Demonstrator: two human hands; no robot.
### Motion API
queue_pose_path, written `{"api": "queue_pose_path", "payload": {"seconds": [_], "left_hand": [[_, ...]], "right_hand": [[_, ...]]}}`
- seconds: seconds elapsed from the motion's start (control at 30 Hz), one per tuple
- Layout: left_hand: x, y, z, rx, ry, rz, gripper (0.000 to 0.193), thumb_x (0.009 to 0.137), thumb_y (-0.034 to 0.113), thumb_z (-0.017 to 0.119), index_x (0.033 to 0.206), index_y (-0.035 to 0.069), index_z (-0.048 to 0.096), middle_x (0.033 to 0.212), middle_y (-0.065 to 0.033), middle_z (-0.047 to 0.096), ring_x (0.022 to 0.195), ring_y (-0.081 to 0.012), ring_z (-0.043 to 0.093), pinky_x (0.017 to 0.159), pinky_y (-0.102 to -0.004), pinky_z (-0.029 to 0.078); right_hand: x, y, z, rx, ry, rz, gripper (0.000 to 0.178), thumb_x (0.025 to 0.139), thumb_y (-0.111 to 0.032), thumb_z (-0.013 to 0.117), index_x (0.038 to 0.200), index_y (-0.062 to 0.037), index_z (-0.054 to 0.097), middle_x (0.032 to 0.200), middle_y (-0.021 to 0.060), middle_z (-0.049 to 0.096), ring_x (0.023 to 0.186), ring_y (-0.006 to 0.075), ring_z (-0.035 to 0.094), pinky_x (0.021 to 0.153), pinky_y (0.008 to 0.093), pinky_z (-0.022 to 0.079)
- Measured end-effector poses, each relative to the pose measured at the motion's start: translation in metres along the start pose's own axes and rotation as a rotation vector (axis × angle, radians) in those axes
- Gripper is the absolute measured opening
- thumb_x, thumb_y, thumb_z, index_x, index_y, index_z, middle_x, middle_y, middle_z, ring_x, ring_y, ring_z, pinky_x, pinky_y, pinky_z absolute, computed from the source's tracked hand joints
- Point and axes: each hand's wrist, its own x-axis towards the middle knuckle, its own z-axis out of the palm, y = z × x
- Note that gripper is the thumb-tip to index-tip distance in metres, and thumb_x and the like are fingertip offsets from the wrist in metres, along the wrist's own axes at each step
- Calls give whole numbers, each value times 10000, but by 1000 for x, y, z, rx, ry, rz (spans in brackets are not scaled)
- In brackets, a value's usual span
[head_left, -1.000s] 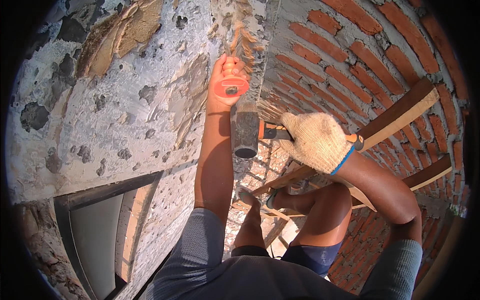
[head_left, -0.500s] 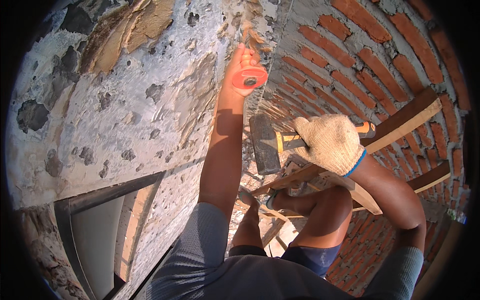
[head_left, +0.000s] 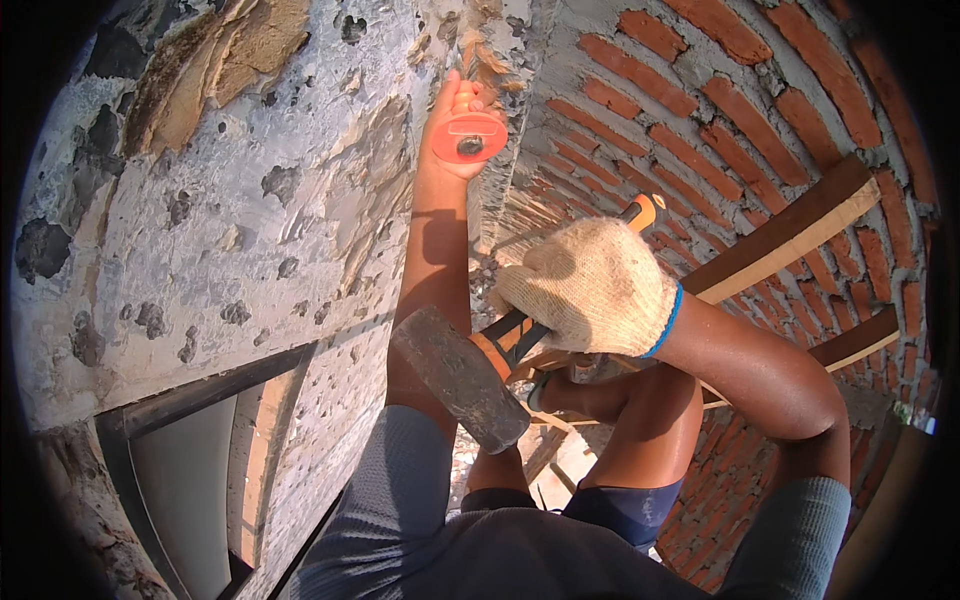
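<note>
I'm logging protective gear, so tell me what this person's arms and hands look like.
The right hand wears a cream knitted glove with a blue edge at the wrist. The left hand has no glove. Both forearms are uncovered, below short grey-blue sleeves with a textured knit.

Hammer (head_left: 462, 380) and red-guarded chisel (head_left: 452, 140) in hands (head_left: 598, 285)

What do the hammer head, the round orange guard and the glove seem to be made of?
Hammer head: probably steel, dull and worn; it is a dark grey, scuffed block.
Orange guard: likely moulded plastic or rubber, I can't tell which; smooth-looking and evenly coloured.
Glove: knitted yarn, perhaps cotton, with a matte finish; its cream surface shows a stitched texture.
</note>
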Motion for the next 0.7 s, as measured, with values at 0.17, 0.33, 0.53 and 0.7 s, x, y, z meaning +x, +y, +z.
{"api": "queue_pose_path", "payload": {"seconds": [0.17,0.33,0.53,0.7], "left_hand": [[1,1,4,216,23,89,324,1013,390,606,941,77,563,713,-33,568,654,-161,599,665,-356,553],[-2,6,7,74,43,-2,322,1002,379,627,946,69,558,717,-26,560,662,-155,579,696,-341,554],[0,13,9,28,57,-14,325,991,368,642,936,59,559,719,-23,566,753,-224,605,722,-339,555],[3,12,13,142,39,-31,309,1011,359,607,946,59,566,721,-26,555,728,-208,590,732,-337,544]], "right_hand": [[3,6,-10,-277,-166,203,223,839,-275,637,943,-80,671,714,143,665,703,351,696,614,468,558],[-3,-6,-16,45,-90,-48,309,792,-328,722,984,-87,705,848,141,721,810,330,722,723,437,585],[-12,-7,-12,156,-33,-129,175,843,-215,653,991,-131,690,807,125,690,722,319,690,651,424,570],[-11,3,-5,-78,-186,205,340,784,-345,756,1017,-105,694,761,138,688,705,344,690,668,434,575]]}}
